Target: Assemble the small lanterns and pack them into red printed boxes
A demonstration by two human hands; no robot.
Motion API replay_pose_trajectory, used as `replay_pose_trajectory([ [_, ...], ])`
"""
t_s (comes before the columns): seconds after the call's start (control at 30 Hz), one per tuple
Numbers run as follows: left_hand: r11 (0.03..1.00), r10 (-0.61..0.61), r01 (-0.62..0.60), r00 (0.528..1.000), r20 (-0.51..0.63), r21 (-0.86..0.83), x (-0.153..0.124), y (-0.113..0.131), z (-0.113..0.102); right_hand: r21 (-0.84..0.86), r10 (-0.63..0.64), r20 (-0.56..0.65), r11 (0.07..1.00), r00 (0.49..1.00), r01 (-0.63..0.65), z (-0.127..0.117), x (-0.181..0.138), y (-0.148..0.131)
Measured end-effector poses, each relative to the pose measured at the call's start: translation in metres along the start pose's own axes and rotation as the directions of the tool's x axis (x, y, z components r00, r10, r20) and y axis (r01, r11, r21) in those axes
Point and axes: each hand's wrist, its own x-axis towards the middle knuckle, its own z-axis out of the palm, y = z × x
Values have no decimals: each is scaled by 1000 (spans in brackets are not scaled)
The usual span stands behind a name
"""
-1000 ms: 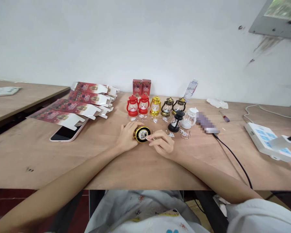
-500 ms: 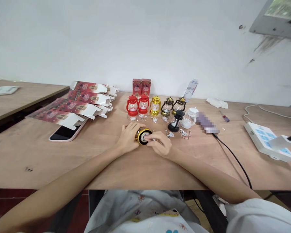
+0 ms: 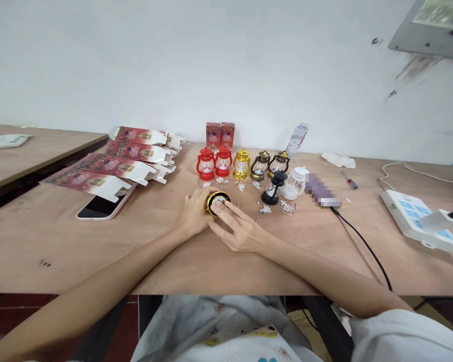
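A gold lantern (image 3: 210, 205) lies on its side near the middle of the table, its round base with a black ring and pale centre turned toward me. My left hand (image 3: 196, 208) is wrapped round its body from the left. The fingertips of my right hand (image 3: 241, 229) rest on the base's centre, with the other fingers spread apart; whether a small part sits under them is hidden. Just beyond stand a black lantern (image 3: 274, 188), a white lantern (image 3: 295, 184), a gold lantern (image 3: 242, 165), two red lanterns (image 3: 206, 165) and two bronze ones (image 3: 260, 166).
Small white pieces and bent wires (image 3: 287, 206) lie before the lanterns. Flattened red boxes (image 3: 136, 151) and a phone (image 3: 98, 208) are at left. Two upright boxes (image 3: 227, 136) and a bottle (image 3: 298, 138) stand behind. A screwdriver (image 3: 350, 182) and power strip (image 3: 419, 218) lie right.
The held lantern has shifted slightly left and away from me. My right hand has moved left with it, and its fingers have gone from a pinch at the base to more spread.
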Motion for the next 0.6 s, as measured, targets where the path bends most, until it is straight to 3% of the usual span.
replay_pose_trajectory([
  [0.27,997,-56,57,998,-17,58,-2,2,1,89,8,174,996,985,-24,-2,1,-2],
  [0.4,996,-75,76,997,-29,36,2,1,-3,173,150,27,973,988,-153,2,-3,4],
  [0.5,992,-129,129,988,-84,-3,7,-3,-5,193,304,-102,940,947,-281,3,-7,13],
  [0.6,983,-184,182,977,-107,-27,9,-8,-5,151,386,-146,919,911,-365,2,-9,20],
])
